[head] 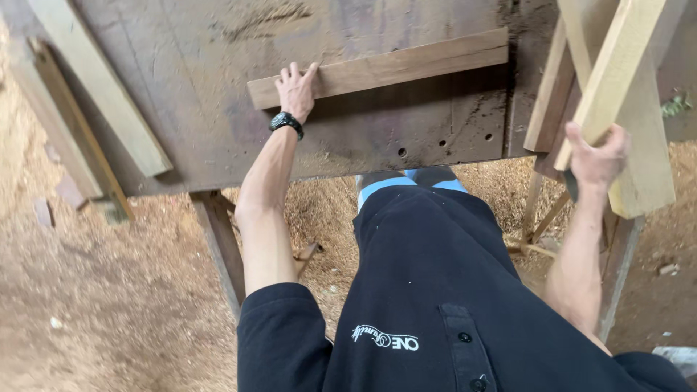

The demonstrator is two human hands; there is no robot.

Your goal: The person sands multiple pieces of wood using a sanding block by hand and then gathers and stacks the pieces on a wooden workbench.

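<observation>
one strip flat on the worktop, one plank in the grip

i see the left hand (pixel 296 91) lying palm-down on the near end of a brown wood strip (pixel 381 69), fingers (pixel 294 71) spread apart and pressed flat on top of it rather than wrapped around it. the strip runs away from those fingertips toward the right, flat on the dark, dusty worktop (pixel 181 109), touching it along its whole length as far as i can tell. a black wristwatch (pixel 286 120) sits just behind the hand.

the right hand (pixel 597 156) is off the right edge of the worktop, fingers curled and clamped on the lower end of a pale plank (pixel 617 72) that rises tilted up and away from the grip. just beyond those fingers stands a bundle of other leaning boards (pixel 555 94), touching or nearly touching the plank; i cannot tell which.

my reading: the strip is already laid and steadied, and the pale plank is lifted but not on the worktop. nothing i can see shows a cut, a mark or a joint on either piece.

well away from the left fingers, on the far left, two long boards (pixel 94 87) rest slanted on the worktop. sawdust covers the floor (pixel 109 290) below.
</observation>
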